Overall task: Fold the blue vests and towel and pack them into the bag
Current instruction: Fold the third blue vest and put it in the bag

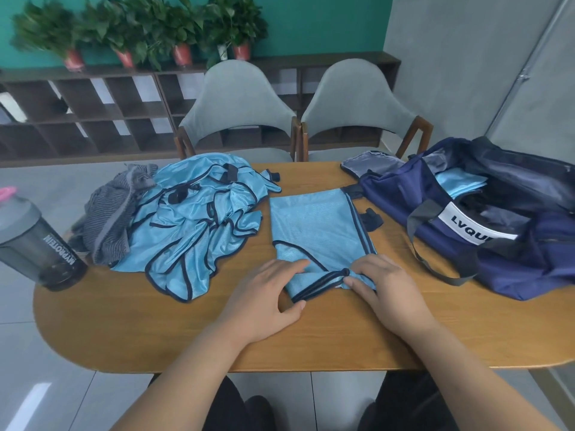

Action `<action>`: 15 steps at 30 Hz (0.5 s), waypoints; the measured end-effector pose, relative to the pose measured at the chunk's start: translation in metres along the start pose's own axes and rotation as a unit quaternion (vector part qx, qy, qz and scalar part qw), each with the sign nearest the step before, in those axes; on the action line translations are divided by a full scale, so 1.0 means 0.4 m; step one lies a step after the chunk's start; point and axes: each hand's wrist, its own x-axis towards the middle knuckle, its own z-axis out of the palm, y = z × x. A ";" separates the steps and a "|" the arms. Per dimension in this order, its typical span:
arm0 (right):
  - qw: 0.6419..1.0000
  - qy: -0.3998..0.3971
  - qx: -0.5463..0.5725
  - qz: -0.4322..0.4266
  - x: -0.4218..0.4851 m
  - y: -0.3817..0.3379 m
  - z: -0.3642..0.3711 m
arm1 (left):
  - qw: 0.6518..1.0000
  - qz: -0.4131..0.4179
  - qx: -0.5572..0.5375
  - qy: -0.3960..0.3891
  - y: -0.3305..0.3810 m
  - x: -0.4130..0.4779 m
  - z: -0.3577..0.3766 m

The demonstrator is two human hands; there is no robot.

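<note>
The left hand (264,293) and right hand (384,284) each pinch the near edge of a half-folded blue vest (317,225), thumbs against fingers. It lies flat on the surface (186,337).

Two grey padded chairs (236,98) with wooden legs stand behind the oval wooden worktop (124,331). Beyond them, a dark cubby shelf (93,113) carries potted plants (124,29) against a teal wall (326,23). A grey wall (451,73) is at right, and the floor tiles (31,384) are pale.

left hand (264,295), right hand (384,283) pinch vest (314,225) hem | bag (398,197) at right
</note>
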 end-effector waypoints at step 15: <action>0.999 0.008 0.031 0.030 0.012 0.015 0.008 | 0.993 0.030 0.091 0.066 0.077 0.028 0.061</action>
